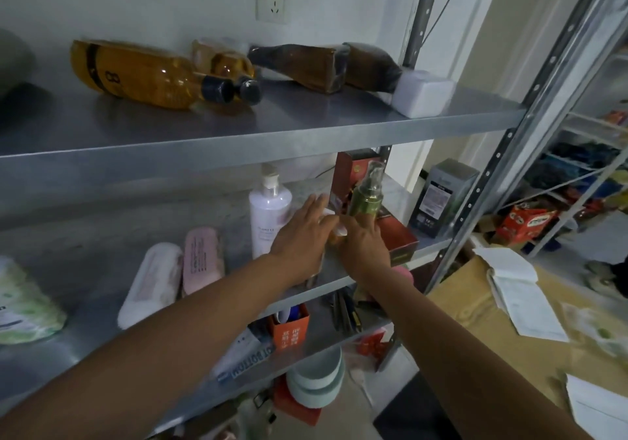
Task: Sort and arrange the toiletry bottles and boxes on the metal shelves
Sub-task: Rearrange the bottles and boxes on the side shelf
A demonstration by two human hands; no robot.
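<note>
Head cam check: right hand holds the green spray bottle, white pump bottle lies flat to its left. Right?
Not quite. The white pump bottle stands upright with its pump on top; it does not lie flat. The rest holds: the right hand holds the green spray bottle, and the pump bottle is to its left. The head view shows it.

Free run: bare middle shelf (112, 225) left of white bottle (270, 208), behind pink case (204, 256) and white case (153, 280). Right end crowded: sprayer (367, 195) in my right hand (363, 244), tall red box (353, 171) behind it, flat red box (397, 237), grey box (441, 195) by post (475, 198). My left hand (302, 235), flat, fills gap beside bottle. Upper shelf lip (238, 149) close above pump (270, 178).
</note>
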